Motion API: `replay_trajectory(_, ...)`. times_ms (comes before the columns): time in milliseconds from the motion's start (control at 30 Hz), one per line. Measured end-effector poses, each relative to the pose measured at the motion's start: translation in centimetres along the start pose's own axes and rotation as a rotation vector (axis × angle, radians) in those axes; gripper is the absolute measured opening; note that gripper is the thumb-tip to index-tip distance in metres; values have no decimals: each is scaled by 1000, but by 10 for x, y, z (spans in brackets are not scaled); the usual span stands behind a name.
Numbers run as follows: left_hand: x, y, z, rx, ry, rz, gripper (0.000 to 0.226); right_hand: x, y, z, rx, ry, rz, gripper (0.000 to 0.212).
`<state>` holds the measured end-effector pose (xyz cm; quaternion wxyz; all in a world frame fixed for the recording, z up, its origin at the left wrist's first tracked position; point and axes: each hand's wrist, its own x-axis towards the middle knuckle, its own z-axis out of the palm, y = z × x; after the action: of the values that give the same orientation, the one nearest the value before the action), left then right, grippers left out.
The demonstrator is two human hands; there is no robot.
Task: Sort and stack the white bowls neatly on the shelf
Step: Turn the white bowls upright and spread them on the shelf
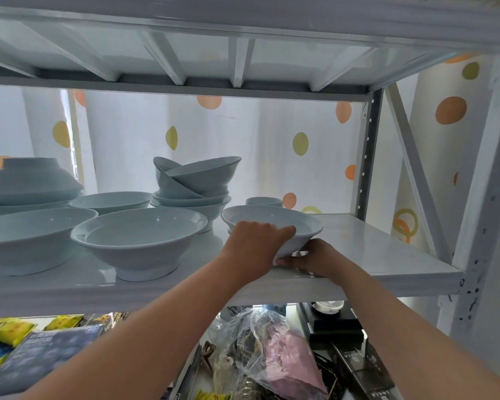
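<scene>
The left hand [254, 243] is gripping over the near rim of a white bowl [274, 219] and the right hand [315, 256] is holding its lower side, at the right front of the shelf [387, 249], beside other bowls [139, 235].

A white shelf [387, 246] carries white bowls. At the front, the centre bowl [139, 238] stands upright just beside the left bowl [26, 241]. Behind them are a shallow bowl [110, 200], an untidy stack [191, 189] topped with tilted bowls, and a small cup [263, 201]. The rightmost bowl [272, 220] is near the front edge.
</scene>
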<state>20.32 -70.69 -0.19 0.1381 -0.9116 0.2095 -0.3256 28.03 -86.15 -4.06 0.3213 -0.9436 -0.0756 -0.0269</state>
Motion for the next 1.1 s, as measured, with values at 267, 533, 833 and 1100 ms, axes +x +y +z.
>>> replay_trajectory(267, -7, -15, 10, -51, 33, -24, 42, 8, 6, -3, 155, 46, 69, 41)
replay_trajectory(533, -11, -21, 10, -104, 30, 6, 36, 19, 4, -23, 429, 275, 63, 32)
replay_trajectory(833, 11, -7, 1, -133, 64, -173, 50, 43, -38, -36, 295, 284, -104, 39)
replay_trajectory(1100, 55, 1, -1, -229, -17, -318, 54, 115, -45, -67, 259, 72, -233, 38)
